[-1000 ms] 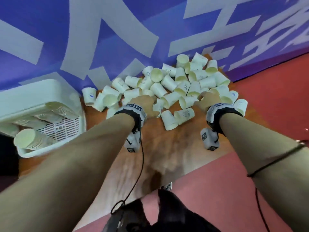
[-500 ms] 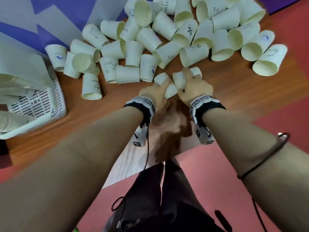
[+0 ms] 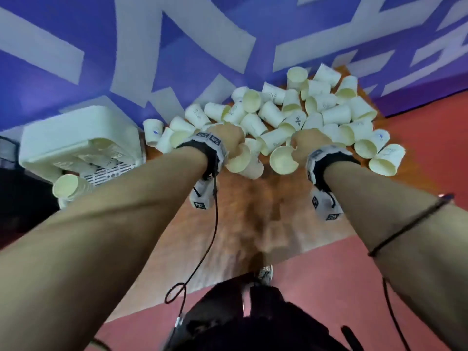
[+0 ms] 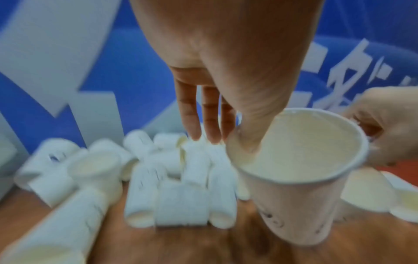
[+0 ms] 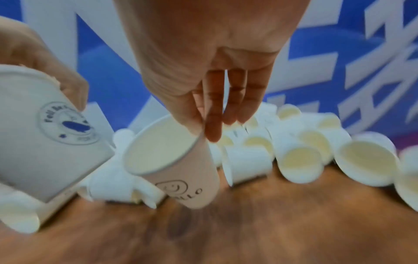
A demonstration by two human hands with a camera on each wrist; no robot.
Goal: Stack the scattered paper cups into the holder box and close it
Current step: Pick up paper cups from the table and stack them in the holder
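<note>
Several white paper cups (image 3: 304, 110) lie scattered in a pile on the wooden table (image 3: 253, 219) against the blue wall. My left hand (image 3: 235, 150) pinches the rim of one cup (image 3: 240, 162), thumb inside it, as the left wrist view shows on that cup (image 4: 294, 169). My right hand (image 3: 295, 148) pinches the rim of another cup (image 3: 282, 159), tilted and lifted off the table in the right wrist view (image 5: 172, 160). The white holder box (image 3: 76, 133) stands open at the far left with stacks of cups inside.
A stack of cups (image 3: 68, 186) sticks out over the box's near edge. The table's front edge (image 3: 291, 254) borders red floor. A black cable (image 3: 202, 249) hangs from my left wrist. The blue wall (image 3: 177, 46) stands right behind the pile.
Both hands, close together on two cups at the pile's front half a second ago, have lifted those cups and moved apart. The head view has pulled back from the table.
</note>
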